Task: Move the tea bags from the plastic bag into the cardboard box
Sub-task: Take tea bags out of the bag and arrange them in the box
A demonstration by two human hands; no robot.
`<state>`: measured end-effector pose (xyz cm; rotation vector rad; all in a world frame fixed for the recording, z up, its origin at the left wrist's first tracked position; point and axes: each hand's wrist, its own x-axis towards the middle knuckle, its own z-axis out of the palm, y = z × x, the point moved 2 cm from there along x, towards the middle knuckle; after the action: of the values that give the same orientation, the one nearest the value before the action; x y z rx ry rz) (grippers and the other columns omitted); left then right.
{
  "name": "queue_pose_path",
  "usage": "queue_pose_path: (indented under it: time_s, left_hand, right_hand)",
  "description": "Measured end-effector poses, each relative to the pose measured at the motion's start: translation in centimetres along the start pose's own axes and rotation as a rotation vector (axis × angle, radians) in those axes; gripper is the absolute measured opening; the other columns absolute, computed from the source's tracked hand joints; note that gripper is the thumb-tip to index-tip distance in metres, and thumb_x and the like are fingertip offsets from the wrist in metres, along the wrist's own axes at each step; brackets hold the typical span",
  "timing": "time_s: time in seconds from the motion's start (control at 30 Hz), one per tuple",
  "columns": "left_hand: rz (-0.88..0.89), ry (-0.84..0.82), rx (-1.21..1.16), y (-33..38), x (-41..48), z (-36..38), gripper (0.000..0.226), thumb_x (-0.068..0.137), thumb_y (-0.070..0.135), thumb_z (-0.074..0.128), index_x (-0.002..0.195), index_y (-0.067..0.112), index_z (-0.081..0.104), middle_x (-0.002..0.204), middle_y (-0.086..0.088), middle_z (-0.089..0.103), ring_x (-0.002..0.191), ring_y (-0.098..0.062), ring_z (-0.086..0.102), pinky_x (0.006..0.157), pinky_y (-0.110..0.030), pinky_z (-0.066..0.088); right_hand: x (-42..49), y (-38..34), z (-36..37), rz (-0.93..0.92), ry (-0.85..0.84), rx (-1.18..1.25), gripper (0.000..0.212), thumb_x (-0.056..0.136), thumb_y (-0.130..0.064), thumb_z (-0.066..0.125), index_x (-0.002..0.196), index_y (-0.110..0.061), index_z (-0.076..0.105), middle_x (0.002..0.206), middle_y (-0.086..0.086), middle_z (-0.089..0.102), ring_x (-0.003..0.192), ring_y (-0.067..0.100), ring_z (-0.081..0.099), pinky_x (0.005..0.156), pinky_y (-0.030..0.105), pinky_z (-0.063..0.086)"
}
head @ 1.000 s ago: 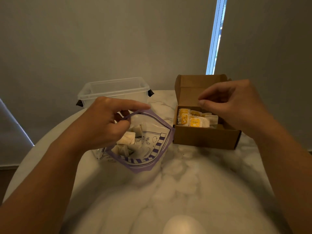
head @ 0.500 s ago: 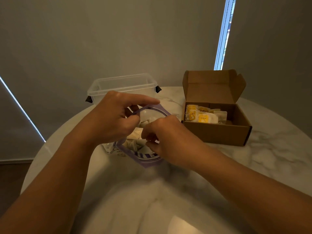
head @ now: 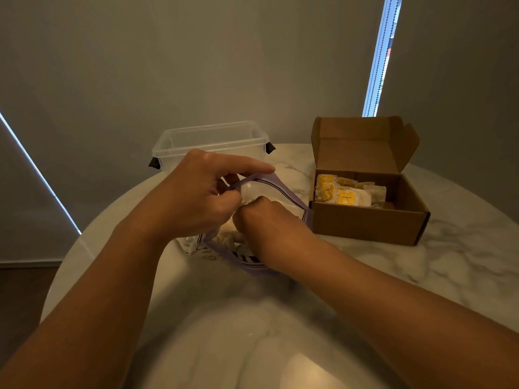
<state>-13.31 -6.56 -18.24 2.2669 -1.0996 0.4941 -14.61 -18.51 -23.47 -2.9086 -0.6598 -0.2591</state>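
Note:
A clear plastic bag (head: 276, 189) with a purple zip rim stands open on the marble table, with pale tea bags (head: 229, 238) inside. My left hand (head: 202, 192) pinches the bag's far rim and holds the mouth open. My right hand (head: 264, 220) reaches down into the bag; its fingers are hidden inside, so what they hold does not show. To the right sits the open cardboard box (head: 368, 226), lid flap up, with several yellow-tagged tea bags (head: 346, 193) lying in its left half.
A clear plastic tub (head: 209, 143) with black clips stands behind the bag at the table's far edge. The round marble table (head: 449, 262) curves away on the left and right. Grey blinds hang behind.
My right hand came from over the box to the bag and has gone deeper into its mouth. The left hand keeps its hold on the rim.

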Motion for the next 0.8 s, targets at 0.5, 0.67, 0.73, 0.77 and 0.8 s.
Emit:
queue_pose_path:
  time_s: [0.5, 0.67, 0.73, 0.77, 0.8]
  left_hand:
    - [0.025, 0.001, 0.006, 0.0, 0.0, -0.1, 0.051, 0.077, 0.011, 0.051, 0.124, 0.026, 0.067, 0.105, 0.029, 0.06, 0.087, 0.002, 0.063, 0.074, -0.016, 0.055]
    - [0.024, 0.009, -0.002, 0.2, 0.0, -0.2, 0.05, 0.077, 0.011, 0.051, 0.123, 0.024, 0.067, 0.1, 0.033, 0.058, 0.085, 0.006, 0.062, 0.075, -0.015, 0.054]
    - [0.014, 0.005, -0.002, 0.1, 0.0, -0.2, 0.051, 0.077, 0.011, 0.05, 0.123, 0.025, 0.067, 0.101, 0.031, 0.06, 0.086, 0.004, 0.063, 0.076, -0.017, 0.055]
    - [0.009, 0.002, -0.001, 0.1, 0.0, -0.2, 0.052, 0.077, 0.012, 0.05, 0.124, 0.026, 0.066, 0.104, 0.026, 0.063, 0.087, 0.002, 0.064, 0.076, -0.018, 0.056]
    - [0.005, 0.0, 0.002, 0.0, 0.0, -0.2, 0.052, 0.077, 0.012, 0.05, 0.124, 0.026, 0.066, 0.109, 0.02, 0.067, 0.09, -0.001, 0.064, 0.076, -0.019, 0.056]
  right_hand:
    - [-2.6, 1.9, -1.3, -0.039, 0.063, 0.137, 0.018, 0.089, -0.011, 0.067, 0.105, -0.019, 0.069, 0.099, 0.002, 0.066, 0.088, 0.019, 0.063, 0.076, 0.035, 0.058]
    - [-2.9, 1.6, -2.3, -0.155, -0.008, 0.163, 0.014, 0.091, -0.022, 0.065, 0.102, -0.018, 0.074, 0.097, -0.001, 0.07, 0.084, 0.013, 0.064, 0.074, 0.03, 0.058]
    - [-2.2, 1.5, -2.2, -0.139, -0.003, 0.152, 0.014, 0.092, -0.017, 0.064, 0.104, -0.018, 0.073, 0.097, 0.0, 0.069, 0.086, 0.015, 0.064, 0.074, 0.029, 0.057]
    - [-1.6, 1.3, -2.0, -0.142, -0.006, 0.141, 0.014, 0.092, -0.015, 0.064, 0.103, -0.019, 0.072, 0.097, 0.0, 0.068, 0.086, 0.015, 0.063, 0.073, 0.027, 0.057]
    - [-1.1, 1.2, -1.8, -0.15, -0.017, 0.132, 0.014, 0.092, -0.013, 0.063, 0.103, -0.018, 0.071, 0.097, -0.001, 0.066, 0.085, 0.016, 0.062, 0.071, 0.023, 0.055]
